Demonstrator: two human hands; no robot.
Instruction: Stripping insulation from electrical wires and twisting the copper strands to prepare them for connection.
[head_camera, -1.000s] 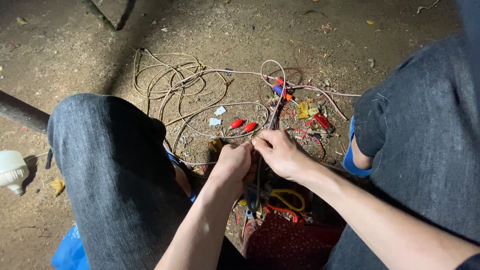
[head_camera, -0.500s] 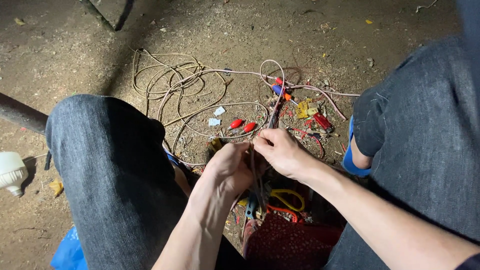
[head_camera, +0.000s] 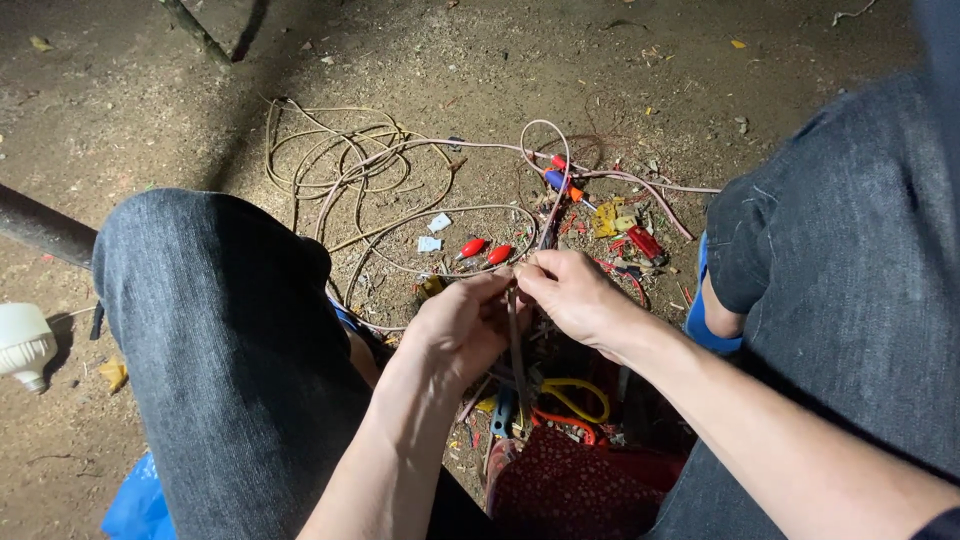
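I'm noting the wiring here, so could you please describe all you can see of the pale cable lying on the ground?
The pale cable looks like thin, pinkish-beige plastic-sheathed wire. It lies in loose, overlapping loops on the dirt ground beyond the knees. One strand arcs toward the left hand and right hand, which pinch a wire between them; whether it is the same cable is unclear.

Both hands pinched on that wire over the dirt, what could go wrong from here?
1. The left hand and right hand pinch one thin wire with bare fingertips; a sharp end could prick skin.
2. The loose coil of wire lies tangled on the dirt ground; a tug may snag or knot it.
3. Small red clips sit amid debris and could be lost or kicked.
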